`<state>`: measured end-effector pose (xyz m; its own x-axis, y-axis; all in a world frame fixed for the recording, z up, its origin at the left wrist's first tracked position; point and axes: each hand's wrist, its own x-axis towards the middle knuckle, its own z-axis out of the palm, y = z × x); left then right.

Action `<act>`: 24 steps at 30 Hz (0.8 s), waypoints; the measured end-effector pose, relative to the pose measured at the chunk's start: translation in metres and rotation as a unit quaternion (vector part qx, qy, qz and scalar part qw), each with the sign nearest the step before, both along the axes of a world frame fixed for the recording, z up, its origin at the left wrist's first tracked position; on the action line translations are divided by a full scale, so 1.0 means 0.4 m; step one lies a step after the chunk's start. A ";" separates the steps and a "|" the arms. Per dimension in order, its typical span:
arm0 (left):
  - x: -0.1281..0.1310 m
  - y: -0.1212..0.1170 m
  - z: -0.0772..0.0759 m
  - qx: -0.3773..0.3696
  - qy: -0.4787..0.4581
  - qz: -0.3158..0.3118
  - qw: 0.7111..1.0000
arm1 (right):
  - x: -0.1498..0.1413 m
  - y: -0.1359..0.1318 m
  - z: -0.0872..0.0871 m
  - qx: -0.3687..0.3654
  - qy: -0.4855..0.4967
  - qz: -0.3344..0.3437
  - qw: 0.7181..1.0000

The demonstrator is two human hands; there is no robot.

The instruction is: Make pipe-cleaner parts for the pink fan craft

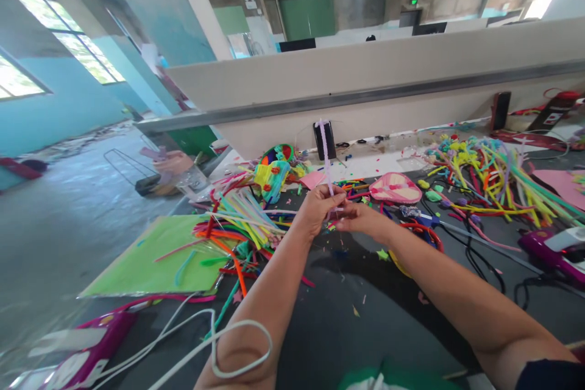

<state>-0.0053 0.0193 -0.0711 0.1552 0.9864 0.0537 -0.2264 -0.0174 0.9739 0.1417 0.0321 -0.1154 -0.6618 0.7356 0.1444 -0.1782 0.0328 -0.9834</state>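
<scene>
A pale lilac pipe cleaner [325,152] stands upright above my hands, bent over at its top. My left hand [316,210] pinches it near the lower part, thumb and fingers pressed together. Close against it from the right, my right hand [363,219] has its fingertips at the pipe cleaner's lower end, which seems folded there. My fingers partly cover that end. Behind the pipe cleaner a black phone [333,141] leans on the partition. To the right of my hands lies a pink heart-shaped piece [395,187].
Bundled pipe cleaners [249,216] lie left, beside a green sheet pack [155,256]. A large colourful pile [493,177] covers the right. Purple glue guns [103,344] sit at both sides, with a white cord [212,332] crossing near my left forearm. A low partition [365,67] closes the back.
</scene>
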 end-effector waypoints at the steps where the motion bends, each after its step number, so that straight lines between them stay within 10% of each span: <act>1: -0.005 0.000 0.005 0.006 0.003 0.001 1.000 | 0.023 0.012 0.018 0.010 -0.040 0.032 0.999; 8: 0.000 -0.025 0.040 0.030 0.026 -0.044 0.998 | 0.109 0.050 0.113 0.000 0.131 -0.201 0.971; 24: 0.033 -0.057 0.055 0.013 0.067 -0.073 0.995 | 0.099 0.011 0.136 0.086 0.141 -0.234 0.958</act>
